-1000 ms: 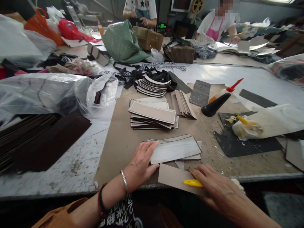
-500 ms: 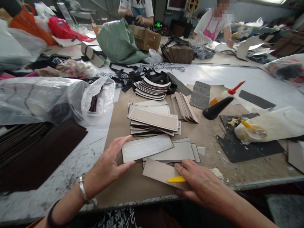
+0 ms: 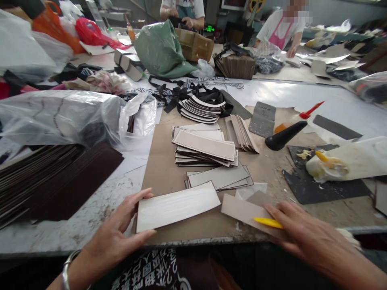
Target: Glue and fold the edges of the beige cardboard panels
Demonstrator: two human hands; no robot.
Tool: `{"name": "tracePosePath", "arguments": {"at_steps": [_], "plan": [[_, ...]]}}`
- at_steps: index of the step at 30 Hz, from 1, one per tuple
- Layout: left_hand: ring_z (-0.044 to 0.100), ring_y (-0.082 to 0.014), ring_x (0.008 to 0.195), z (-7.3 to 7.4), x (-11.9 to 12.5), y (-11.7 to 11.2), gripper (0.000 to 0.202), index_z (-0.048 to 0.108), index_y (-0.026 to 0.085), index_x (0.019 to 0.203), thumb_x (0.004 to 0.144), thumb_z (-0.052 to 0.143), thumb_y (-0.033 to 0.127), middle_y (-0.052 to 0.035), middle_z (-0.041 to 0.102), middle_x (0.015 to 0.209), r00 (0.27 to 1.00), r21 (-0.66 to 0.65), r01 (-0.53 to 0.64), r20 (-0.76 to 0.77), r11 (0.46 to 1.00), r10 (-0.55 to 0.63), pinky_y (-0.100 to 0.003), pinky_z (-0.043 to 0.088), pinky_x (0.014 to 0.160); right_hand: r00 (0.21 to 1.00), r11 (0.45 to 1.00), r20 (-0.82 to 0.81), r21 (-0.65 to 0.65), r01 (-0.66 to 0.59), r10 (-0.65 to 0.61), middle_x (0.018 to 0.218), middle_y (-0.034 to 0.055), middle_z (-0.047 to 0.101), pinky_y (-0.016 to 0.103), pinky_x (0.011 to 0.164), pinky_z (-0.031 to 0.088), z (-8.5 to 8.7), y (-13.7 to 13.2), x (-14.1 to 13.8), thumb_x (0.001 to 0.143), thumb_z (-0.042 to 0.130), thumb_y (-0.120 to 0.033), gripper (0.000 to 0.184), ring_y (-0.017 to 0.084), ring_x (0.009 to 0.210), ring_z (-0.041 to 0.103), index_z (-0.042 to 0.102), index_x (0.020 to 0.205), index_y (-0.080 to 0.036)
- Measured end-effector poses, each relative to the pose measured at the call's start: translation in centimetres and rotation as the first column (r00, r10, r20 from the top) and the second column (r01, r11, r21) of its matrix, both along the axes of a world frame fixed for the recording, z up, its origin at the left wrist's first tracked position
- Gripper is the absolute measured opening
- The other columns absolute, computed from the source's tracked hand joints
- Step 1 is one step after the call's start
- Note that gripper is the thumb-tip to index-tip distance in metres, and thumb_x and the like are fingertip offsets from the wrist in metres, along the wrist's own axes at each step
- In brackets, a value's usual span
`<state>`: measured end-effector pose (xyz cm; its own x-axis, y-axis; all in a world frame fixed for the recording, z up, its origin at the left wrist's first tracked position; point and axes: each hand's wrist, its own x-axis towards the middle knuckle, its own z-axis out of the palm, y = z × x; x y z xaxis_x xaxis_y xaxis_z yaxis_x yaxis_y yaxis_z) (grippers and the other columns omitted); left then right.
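Left hand point(image 3: 119, 235) pinches one end of the streaky white rectangular card strip point(image 3: 178, 205), right hand point(image 3: 308, 237) pins a yellow plastic blade point(image 3: 267, 222) flat; the end-only grip may let the strip droop.

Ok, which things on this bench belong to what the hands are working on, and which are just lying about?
In hand: left hand gripping the white strip; right hand with the yellow tool, pressing the brown card; the strip pile and card stack just behind.
Lying about: black cone, glue bottle, clear plastic bag, green bag, dark brown sheets.
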<state>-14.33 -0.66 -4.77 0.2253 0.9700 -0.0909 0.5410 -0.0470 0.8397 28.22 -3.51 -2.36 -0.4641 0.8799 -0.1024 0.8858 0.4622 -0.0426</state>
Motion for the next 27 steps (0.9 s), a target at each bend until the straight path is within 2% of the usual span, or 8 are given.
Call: {"name": "tracePosePath", "arguments": {"at_steps": [3,6,8,10,14,18,21,27], "plan": [[0.047,-0.0238,0.12,0.1,2.9,0.1,0.059,0.04,0.025,0.127,0.073,0.063,0.028,-0.0073,0.05,0.127,0.991,0.056,0.134,-0.032,0.989,-0.132,-0.041,0.036,0.105,0.996,0.983,0.035,0.168,0.074,-0.081,0.092,0.0135,0.059,0.036,0.063,0.051,0.2,-2.0,5.2,0.08,0.052,-0.042,0.039,0.026,0.075,0.062,0.055,0.112,-0.02],[0.046,-0.0218,0.119,-0.7,6.3,0.7,0.063,0.037,0.022,0.128,0.071,0.064,0.021,-0.0083,0.05,0.127,0.964,0.146,0.267,-0.022,0.953,-0.266,-0.039,0.038,0.103,0.981,0.951,0.1,0.278,0.135,-0.168,0.09,0.0166,0.059,0.041,0.064,0.051,1.1,-2.9,7.0,0.084,0.036,-0.061,0.057,0.028,0.073,0.061,0.052,0.115,-0.016],[0.046,-0.0229,0.117,-1.8,8.2,1.1,0.063,0.037,0.018,0.128,0.071,0.064,0.02,-0.0104,0.05,0.125,0.945,0.217,0.327,-0.053,0.92,-0.323,-0.042,0.039,0.102,0.98,0.94,0.103,0.313,0.132,-0.172,0.093,0.0179,0.058,0.044,0.068,0.05,2.0,-2.9,5.9,0.085,0.027,-0.065,0.066,0.031,0.078,0.06,0.047,0.121,-0.013],[0.045,-0.0248,0.114,-2.7,9.4,1.2,0.061,0.037,0.016,0.128,0.073,0.063,0.019,-0.012,0.05,0.122,0.93,0.282,0.367,-0.115,0.886,-0.349,-0.046,0.038,0.101,0.986,0.942,0.088,0.318,0.104,-0.138,0.093,0.0167,0.057,0.042,0.069,0.05,2.6,-2.6,3.8,0.086,0.025,-0.063,0.067,0.03,0.08,0.06,0.043,0.125,-0.012],[0.039,-0.0258,0.118,-3.5,9.6,1.0,0.065,0.032,0.017,0.131,0.075,0.063,0.022,-0.0133,0.044,0.127,0.921,0.35,0.389,-0.155,0.852,-0.357,-0.046,0.035,0.102,0.99,0.951,0.102,0.303,0.065,-0.1,0.094,0.0145,0.055,0.038,0.067,0.05,2.6,-2.0,0.1,0.087,0.029,-0.06,0.065,0.028,0.082,0.059,0.04,0.128,-0.011],[0.036,-0.0235,0.121,-3.3,8.8,0.6,0.063,0.031,0.018,0.132,0.077,0.061,0.023,-0.0123,0.042,0.129,0.93,0.367,0.367,-0.133,0.855,-0.342,-0.043,0.034,0.104,0.995,0.951,0.096,0.309,-0.027,-0.003,0.103,0.016,0.054,0.037,0.07,0.05,1.8,-1.4,-1.8,0.088,0.032,-0.055,0.061,0.029,0.09,0.057,0.041,0.129,-0.01],[0.038,-0.0226,0.119,-3.4,8.6,0.4,0.059,0.032,0.017,0.131,0.078,0.059,0.022,-0.0115,0.045,0.126,0.94,0.365,0.34,-0.125,0.867,-0.317,-0.041,0.034,0.103,0.993,0.953,0.089,0.286,-0.101,0.079,0.098,0.0148,0.056,0.035,0.067,0.05,1.5,-0.6,-2.7,0.089,0.034,-0.052,0.058,0.027,0.085,0.057,0.043,0.128,-0.01],[0.037,-0.026,0.117,-3.6,8.7,0.1,0.062,0.038,0.015,0.128,0.07,0.061,0.017,-0.0095,0.051,0.124,0.957,0.311,0.273,-0.18,0.91,-0.226,-0.046,0.032,0.102,0.979,0.95,0.076,0.238,-0.202,0.189,0.1,0.0157,0.056,0.037,0.07,0.05,0.2,0.5,-3.5,0.086,0.039,-0.054,0.061,0.027,0.088,0.057,0.044,0.126,-0.008]]}}
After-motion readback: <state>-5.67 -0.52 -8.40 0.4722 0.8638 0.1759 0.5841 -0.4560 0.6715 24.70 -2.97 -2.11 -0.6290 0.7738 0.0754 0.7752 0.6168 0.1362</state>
